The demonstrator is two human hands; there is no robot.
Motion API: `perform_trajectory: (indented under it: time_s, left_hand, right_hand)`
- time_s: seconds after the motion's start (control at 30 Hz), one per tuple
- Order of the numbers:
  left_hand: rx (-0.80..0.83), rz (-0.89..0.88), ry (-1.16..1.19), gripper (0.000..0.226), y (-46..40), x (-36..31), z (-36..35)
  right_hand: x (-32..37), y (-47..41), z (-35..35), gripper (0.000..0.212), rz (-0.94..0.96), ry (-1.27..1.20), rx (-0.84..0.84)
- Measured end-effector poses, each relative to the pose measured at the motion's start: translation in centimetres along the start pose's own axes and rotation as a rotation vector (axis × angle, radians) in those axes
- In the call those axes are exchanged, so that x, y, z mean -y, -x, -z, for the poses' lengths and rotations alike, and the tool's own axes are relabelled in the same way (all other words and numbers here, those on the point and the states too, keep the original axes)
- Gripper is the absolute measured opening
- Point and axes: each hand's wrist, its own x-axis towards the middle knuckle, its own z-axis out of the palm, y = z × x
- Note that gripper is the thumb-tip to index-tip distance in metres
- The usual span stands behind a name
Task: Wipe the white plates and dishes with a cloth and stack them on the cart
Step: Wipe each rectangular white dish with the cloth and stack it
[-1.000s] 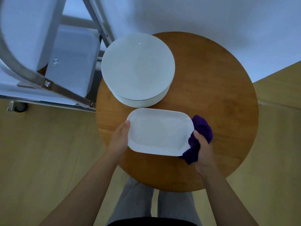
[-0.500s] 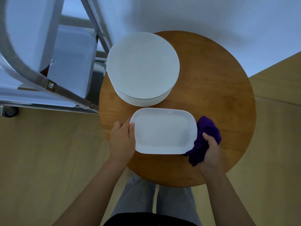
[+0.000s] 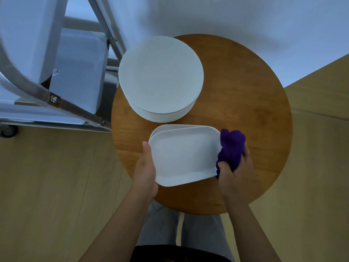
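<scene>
Since the earlier frame we have tilted the dish (image 3: 184, 156) up off the table (image 3: 245, 103); left hand (image 3: 145, 173) grips its edge, right hand (image 3: 234, 173) clutches the cloth (image 3: 231, 146), so wipe with firm, overlapping strokes.

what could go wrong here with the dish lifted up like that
1. The left hand holds the tilted rectangular dish by one end only, while the right hand presses the purple cloth on the other end; a hard wipe might slip it from that grip.
2. A second dish lies just beneath, so a drop could chip both.
3. The round plate stack overhangs the wooden table edge beside the cart; a bump could tip it.
</scene>
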Motion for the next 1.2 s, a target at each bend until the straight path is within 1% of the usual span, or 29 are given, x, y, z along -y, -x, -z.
perform_trajectory:
  time_s: [0.07,0.13,0.2,0.23,0.27,0.33,0.4,0.47,0.53,0.57,0.63,0.73,0.8,0.9,0.97,1.03,1.1,1.2]
  left_hand:
    - [0.019,0.011,0.008,0.072,0.5,0.1,0.2]
    - [0.026,0.003,0.035,0.078,0.7,0.1,0.3]
    - [0.000,-0.045,0.029,0.068,1.1,0.0,0.1]
    - [-0.018,-0.067,0.015,0.060,1.4,0.0,-0.1]
    - [-0.025,-0.073,0.004,0.054,1.6,0.0,-0.3]
    - [0.016,-0.081,0.003,0.048,2.2,0.2,-0.7]
    - [0.061,-0.146,0.015,0.051,2.5,0.0,-0.5]
    - [0.082,-0.286,-0.060,0.050,2.2,-0.3,0.2]
    - [0.075,-0.392,-0.123,0.037,1.7,-0.7,0.9]
    - [0.076,-0.391,-0.103,0.035,1.5,-0.8,1.2]
    - [0.118,-0.294,0.019,0.041,1.6,-0.9,1.6]
    - [0.194,-0.187,0.151,0.067,2.0,-0.9,2.0]
    - [0.209,-0.152,0.196,0.075,2.1,-0.9,2.5]
    - [0.207,-0.161,0.209,0.066,1.9,-1.1,3.3]
    - [0.177,-0.179,0.160,0.061,2.0,-1.6,3.5]
    - [0.184,-0.183,0.071,0.065,2.3,-2.1,3.8]
    - [0.189,-0.214,0.025,0.066,2.6,-2.4,4.2]
    - [0.192,-0.214,-0.020,0.068,2.9,-2.8,4.9]
  right_hand:
    - [0.7,0.1,-0.5,0.065,0.071,0.112,0.070]
    - [1.3,0.1,-1.3,0.066,0.093,0.294,0.099]
    - [2.1,0.4,-2.8,0.067,0.133,0.546,0.066]
    - [2.8,0.7,-3.5,0.063,0.141,0.637,0.059]
    - [3.5,1.1,-4.3,0.058,0.143,0.670,0.049]
    - [5.1,2.0,-5.4,0.049,0.220,0.657,0.003]
    - [6.2,3.3,-6.0,0.047,0.339,0.654,0.001]
    - [6.9,4.6,-6.4,0.049,0.419,0.608,0.071]
    - [7.1,5.7,-6.6,0.048,0.498,0.534,0.161]
    - [7.0,6.0,-6.4,0.048,0.542,0.503,0.205]
    - [6.7,5.8,-5.9,0.047,0.597,0.416,0.316]
    - [6.0,5.2,-4.4,0.047,0.719,0.373,0.467]
    - [5.6,4.5,-3.4,0.047,0.820,0.412,0.573]
    - [4.9,3.2,-2.1,0.046,0.951,0.511,0.758]
    - [4.4,2.5,-1.0,0.046,1.026,0.600,0.854]
    - [3.9,1.7,0.1,0.047,1.073,0.670,0.916]
    - [3.6,0.9,1.1,0.047,1.132,0.738,0.934]
    - [2.9,-0.4,2.6,0.046,1.325,0.903,0.813]
